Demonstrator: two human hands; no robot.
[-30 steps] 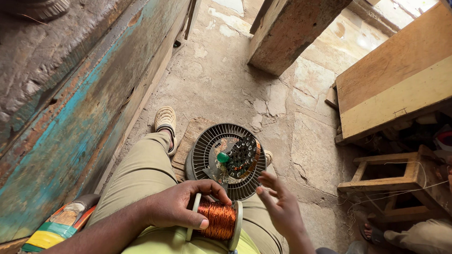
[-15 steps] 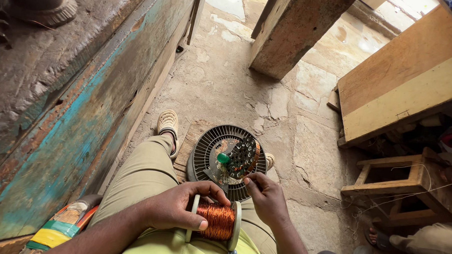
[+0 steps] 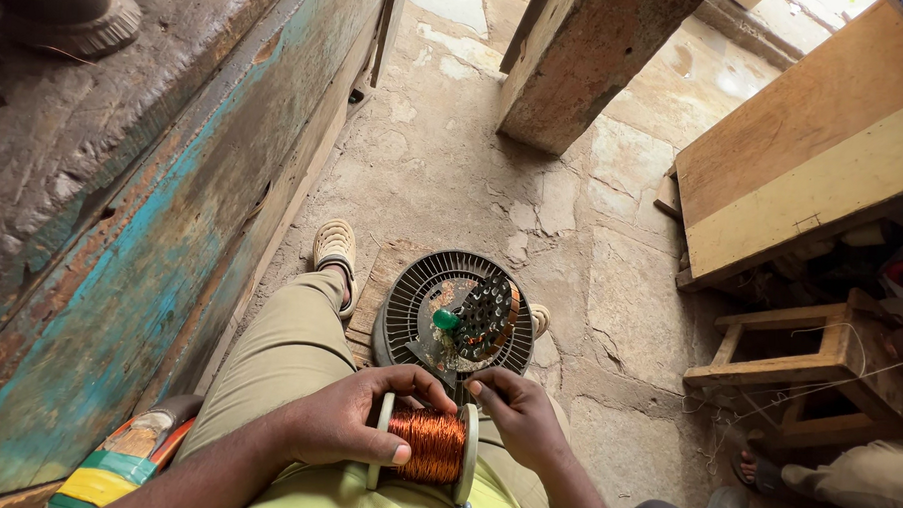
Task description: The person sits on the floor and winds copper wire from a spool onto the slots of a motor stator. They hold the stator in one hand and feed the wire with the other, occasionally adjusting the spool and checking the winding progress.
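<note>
Hands on a spool of copper wire, held over the lap.

Left hand [image 3: 350, 426] curled around the spool [image 3: 427, 445], thumb lying along its near side and fingers over the top, gripping it above the thighs. Right hand [image 3: 518, 419] sat just beside the spool's right rim, fingers pinched narrow at its upper edge. Beyond the knees, a round motor part [image 3: 456, 316] with a green knob rested on the stone floor [image 3: 455, 164], a sandalled foot [image 3: 335, 250] beside it.
</note>
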